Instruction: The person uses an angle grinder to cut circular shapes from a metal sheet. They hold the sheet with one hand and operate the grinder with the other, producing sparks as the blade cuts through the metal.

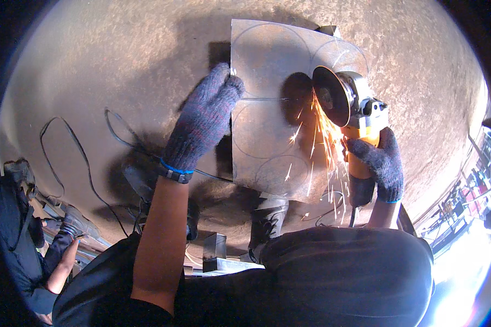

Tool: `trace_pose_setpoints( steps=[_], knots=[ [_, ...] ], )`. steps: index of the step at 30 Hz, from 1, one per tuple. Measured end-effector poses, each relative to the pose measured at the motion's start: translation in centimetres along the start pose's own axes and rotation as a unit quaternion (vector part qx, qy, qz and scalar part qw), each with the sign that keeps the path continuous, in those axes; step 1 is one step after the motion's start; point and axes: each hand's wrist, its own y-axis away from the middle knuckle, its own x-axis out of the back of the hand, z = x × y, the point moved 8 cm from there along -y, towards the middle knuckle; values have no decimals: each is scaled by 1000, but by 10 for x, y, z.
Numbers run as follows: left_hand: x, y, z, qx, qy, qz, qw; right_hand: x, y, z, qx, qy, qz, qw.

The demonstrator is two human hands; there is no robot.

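Observation:
A flat metal sheet (pixel 267 131) marked with several drawn circles lies in front of me, raised over dark supports. My left hand (pixel 204 111), in a dark knitted glove, is closed on its left edge. My gloved right hand (pixel 384 163) is wrapped round the yellow and black body of an angle grinder (pixel 365 122). The grinder's disc (pixel 331 95) stands on edge against the sheet, at the right end of a thin straight line running across it. Orange sparks (pixel 324 131) spray from the contact towards me. The far fingers of my right hand are hidden behind the tool.
A black cable (pixel 79 144) loops over the brown ground at left. My boot (pixel 267 223) is just below the sheet's near edge, beside a metal angle piece (pixel 215 248). Another person (pixel 24 240) works at lower left. Metal racks (pixel 453 212) and bright light are at right.

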Motion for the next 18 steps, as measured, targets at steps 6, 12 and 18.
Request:
trace_pose_setpoints(
  steps=[6,12,18],
  knots=[
    [-2,0,-7,49,22,4,999,1,-3,5,-14,5,-7,1000],
    [-2,-4,1,-27,-20,-12,999,-1,-2,-2,38,24,-4,999],
    [-2,-6,0,-36,-16,-3,999,-6,0,-1,17,-31,-5,999]
  ],
)
